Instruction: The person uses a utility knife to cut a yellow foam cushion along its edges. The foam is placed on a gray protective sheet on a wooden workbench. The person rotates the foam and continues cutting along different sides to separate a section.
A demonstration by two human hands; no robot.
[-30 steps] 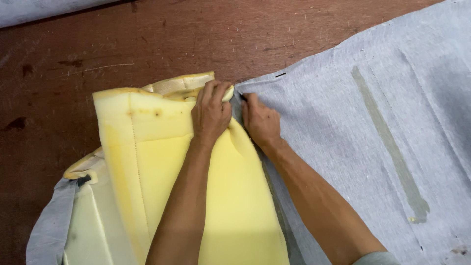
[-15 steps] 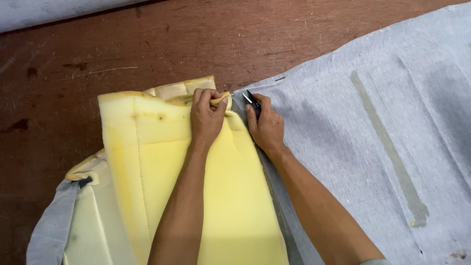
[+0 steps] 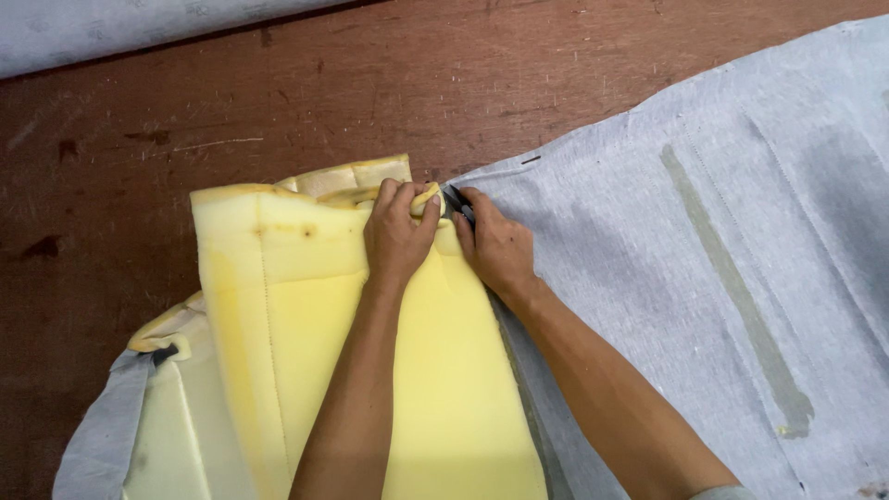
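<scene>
Head view, left to right; clock directions read on the picture.

At 9 to 12 o'clock: dark red-brown wooden table (image 3: pixel 139 139), scuffed, with pale scratches; a pale grey strip of material (image 3: pixel 111 28) runs along its far edge at 11 o'clock.

At 7 o'clock: a loose grey flap of cloth (image 3: pixel 97 435) hangs off the lower left corner of the foam, with a small dark tab where the two meet.

Centre, 6 to 9 o'clock: thick yellow foam pad (image 3: pixel 287 315), lying flat on the table; a line of stitching runs lengthwise down its left part; brown spots near its top edge; a thinner cream layer shows behind that edge at about 11 o'clock.

Left hand (image 3: pixel 396 236): fingers curled tight, pinching the foam's top right corner and pulling it up into a small fold; forearm lies along the foam toward 6 o'clock.

Right hand (image 3: pixel 495 248): just beside the left, touching the seam where foam meets cloth; fingers closed round a small dark tool (image 3: pixel 458 202), its tip pointing at the pinched corner; tool type not clear, mostly hidden.

At 1 to 5 o'clock: large grey cloth (image 3: pixel 667 278) spread flat, stitched to the foam's right edge; a dull green-grey streak (image 3: pixel 732 287) crosses it diagonally; faint stitch lines run parallel; one short dark mark near its top edge at 1 o'clock.
</scene>
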